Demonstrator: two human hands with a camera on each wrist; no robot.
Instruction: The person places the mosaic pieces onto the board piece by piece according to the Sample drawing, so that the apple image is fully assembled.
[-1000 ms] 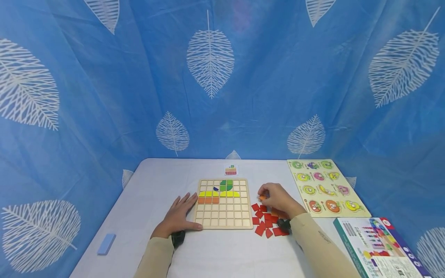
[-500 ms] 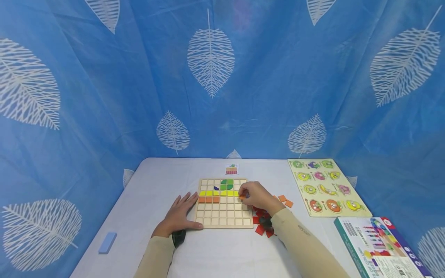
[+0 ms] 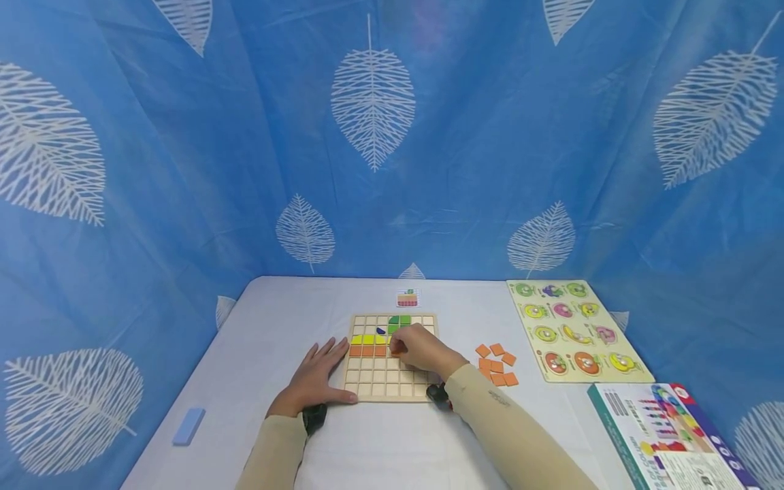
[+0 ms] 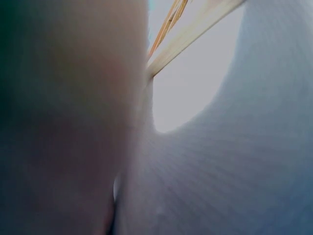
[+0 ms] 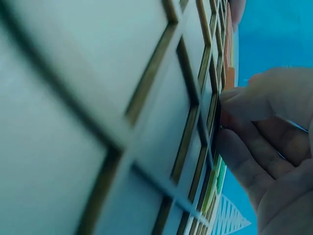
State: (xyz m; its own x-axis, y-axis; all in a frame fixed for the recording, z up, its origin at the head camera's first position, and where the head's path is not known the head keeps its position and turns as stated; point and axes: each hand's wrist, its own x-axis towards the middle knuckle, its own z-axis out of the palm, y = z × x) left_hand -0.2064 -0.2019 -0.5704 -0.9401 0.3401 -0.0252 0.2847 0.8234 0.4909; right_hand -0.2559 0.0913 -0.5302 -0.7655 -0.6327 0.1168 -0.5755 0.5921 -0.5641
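A wooden grid board lies on the white table. It carries green tiles at the top, a yellow row and three orange tiles below that. My right hand reaches over the board and pinches an orange tile, with its fingertips down at the cell just right of the orange three. In the right wrist view its fingers touch the grid; the tile is mostly hidden. My left hand lies flat against the board's left edge, thumb along the front corner. The left wrist view shows only blurred skin and the board's edge.
Loose orange tiles lie right of the board. A fruit peg puzzle sits at the far right, with a printed box in front of it. A small pattern card lies behind the board. A blue block rests near the front left.
My right hand has carried an orange tile leftward from the loose pile to the board's orange row. The arm now covers the red tiles and uncovers the orange ones. The left hand has stayed put.
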